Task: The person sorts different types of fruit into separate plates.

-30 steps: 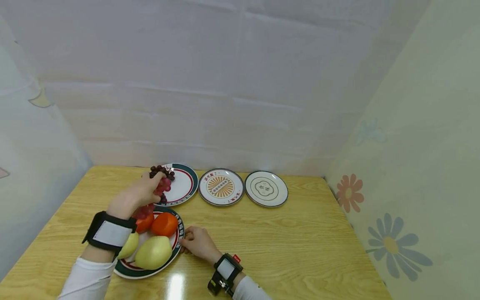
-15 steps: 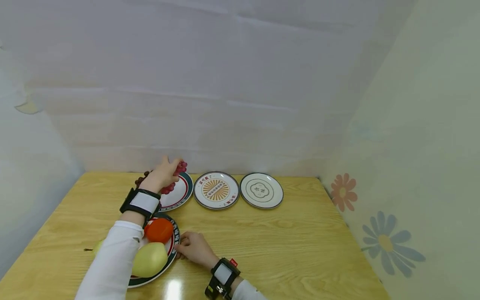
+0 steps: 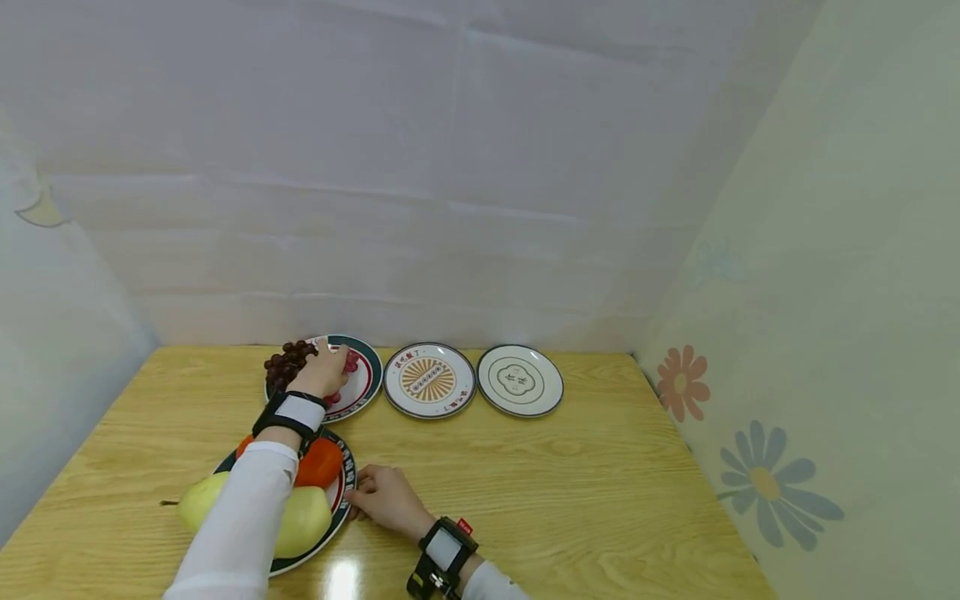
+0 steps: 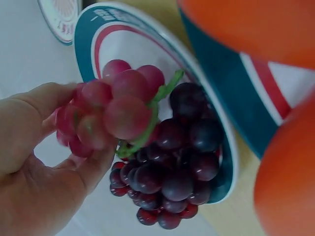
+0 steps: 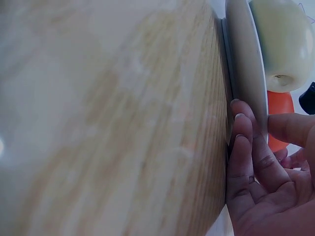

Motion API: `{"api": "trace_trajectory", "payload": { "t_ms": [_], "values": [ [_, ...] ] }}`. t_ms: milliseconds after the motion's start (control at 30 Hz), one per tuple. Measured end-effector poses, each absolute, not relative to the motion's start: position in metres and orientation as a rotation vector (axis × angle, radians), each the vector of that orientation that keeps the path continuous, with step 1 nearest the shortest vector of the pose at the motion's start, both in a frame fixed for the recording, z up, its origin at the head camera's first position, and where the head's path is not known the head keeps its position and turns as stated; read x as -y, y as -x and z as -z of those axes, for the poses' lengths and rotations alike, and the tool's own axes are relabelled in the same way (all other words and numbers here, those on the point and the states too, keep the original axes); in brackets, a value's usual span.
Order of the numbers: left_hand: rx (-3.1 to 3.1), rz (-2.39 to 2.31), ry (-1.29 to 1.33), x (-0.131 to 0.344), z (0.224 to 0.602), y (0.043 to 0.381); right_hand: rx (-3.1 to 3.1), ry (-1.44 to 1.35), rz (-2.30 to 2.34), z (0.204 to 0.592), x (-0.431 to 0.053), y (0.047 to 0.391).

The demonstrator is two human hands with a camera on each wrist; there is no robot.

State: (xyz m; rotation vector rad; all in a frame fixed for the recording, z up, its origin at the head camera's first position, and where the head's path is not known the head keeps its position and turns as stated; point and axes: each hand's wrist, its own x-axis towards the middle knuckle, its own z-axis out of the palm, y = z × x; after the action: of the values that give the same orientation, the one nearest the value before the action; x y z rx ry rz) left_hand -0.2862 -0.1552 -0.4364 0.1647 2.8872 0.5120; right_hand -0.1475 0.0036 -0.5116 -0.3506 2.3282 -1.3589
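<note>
Two hands: both occupied, each with its own thing, at the left part of the table (image 3: 570, 500).
Left hand (image 3: 321, 372): reaches over the near plate; thumb and fingers close about the red grapes (image 4: 118, 105), round the end away from the stem, with no spare gap. Such a hold probably keeps the berries together.
Red grapes: at the far plate (image 3: 374, 360), beside the dark grapes; whether they bear on it or hang just above cannot be told.
Dark grapes (image 4: 172, 182): one bunch, at the left side of the far plate, leaving its right side bare.
Right hand (image 3: 390, 502): pinches the near plate (image 3: 347, 475) at its right edge, thumb at the rim, fingers against the underside; likely a steadying hold.
Near plate: on the table, bearing pears (image 3: 303, 525) at the front and oranges (image 3: 318, 464) behind, partly hidden by the left sleeve (image 3: 243, 521).
Middle plate (image 3: 430, 381), right plate (image 3: 520, 381): both bare, in a row with the far plate, perhaps for easy reach.
</note>
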Motion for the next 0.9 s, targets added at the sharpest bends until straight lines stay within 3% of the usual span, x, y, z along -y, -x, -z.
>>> {"api": "trace_trajectory", "payload": {
  "t_ms": [500,733,900],
  "values": [
    [-2.901,-0.455,-0.218,0.156,0.441,0.280,-2.346,0.393,1.362,0.509,-0.003,0.147],
    [-2.961,-0.430,-0.282,0.159,0.428,0.261,-2.356,0.444,1.397,0.515,-0.004,0.149],
    [-3.043,-0.480,-0.283,0.167,0.413,0.227,-2.332,0.440,1.412,0.517,-0.004,0.149]
  ]
}}
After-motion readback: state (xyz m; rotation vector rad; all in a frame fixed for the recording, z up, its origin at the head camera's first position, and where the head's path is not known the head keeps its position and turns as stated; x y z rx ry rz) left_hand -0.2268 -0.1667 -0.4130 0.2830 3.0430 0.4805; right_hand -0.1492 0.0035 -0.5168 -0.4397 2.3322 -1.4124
